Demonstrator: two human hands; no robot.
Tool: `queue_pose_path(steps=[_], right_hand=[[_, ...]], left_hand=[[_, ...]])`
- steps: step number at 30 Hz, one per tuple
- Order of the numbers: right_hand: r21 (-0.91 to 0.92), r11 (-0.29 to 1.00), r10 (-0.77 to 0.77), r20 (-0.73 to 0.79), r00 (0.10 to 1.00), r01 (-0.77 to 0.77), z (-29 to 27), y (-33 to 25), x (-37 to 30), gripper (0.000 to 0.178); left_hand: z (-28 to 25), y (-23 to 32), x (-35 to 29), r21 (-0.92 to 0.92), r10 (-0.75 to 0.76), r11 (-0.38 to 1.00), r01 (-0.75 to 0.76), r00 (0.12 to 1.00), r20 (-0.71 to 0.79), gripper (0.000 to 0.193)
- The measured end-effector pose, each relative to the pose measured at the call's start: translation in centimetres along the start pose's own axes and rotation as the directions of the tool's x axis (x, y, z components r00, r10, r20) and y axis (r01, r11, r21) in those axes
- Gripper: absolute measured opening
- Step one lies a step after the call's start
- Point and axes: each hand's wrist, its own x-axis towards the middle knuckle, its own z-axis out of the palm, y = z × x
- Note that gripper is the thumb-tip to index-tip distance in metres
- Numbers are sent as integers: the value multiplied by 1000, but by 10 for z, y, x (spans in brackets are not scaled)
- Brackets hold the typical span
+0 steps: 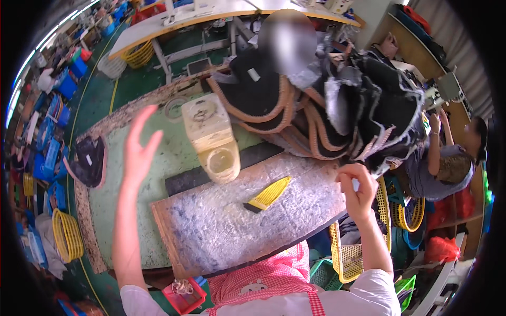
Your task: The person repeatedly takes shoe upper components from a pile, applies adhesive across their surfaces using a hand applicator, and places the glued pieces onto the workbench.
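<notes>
My left hand (138, 152) is raised over the left part of the green tabletop (116, 221), its fingers apart and holding nothing. At the right end of a worn, whitish-grey board (211, 237), my right hand (359, 192) has its fingers curled together; what is in them, if anything, is hidden. A yellow ribbed, pointed piece with a dark end (270, 195) lies on the board between my hands. Behind it stands a cream plastic container (211, 131) with round openings. A large heap of black fabric pieces with tan stitched edges (253, 95) lies beyond my right hand.
One black piece (89, 162) rests at the table's left edge. A yellow basket (350, 258) with dark material stands below my right forearm, a red tray (184, 297) at the near edge. At the right, another person (443, 163) works. A long white table (195, 26) runs behind.
</notes>
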Motion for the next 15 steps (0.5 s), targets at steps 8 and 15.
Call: queue_pose_path(steps=[8, 15], right_hand=[[105, 986, 167, -695, 699, -131, -123, 103, -19, 40], [329, 932, 285, -410, 866, -152, -109, 136, -13, 93]], left_hand=[[155, 197, 47, -528, 445, 814, -241, 843, 303, 25], [213, 266, 37, -524, 479, 823, -218, 763, 434, 39]])
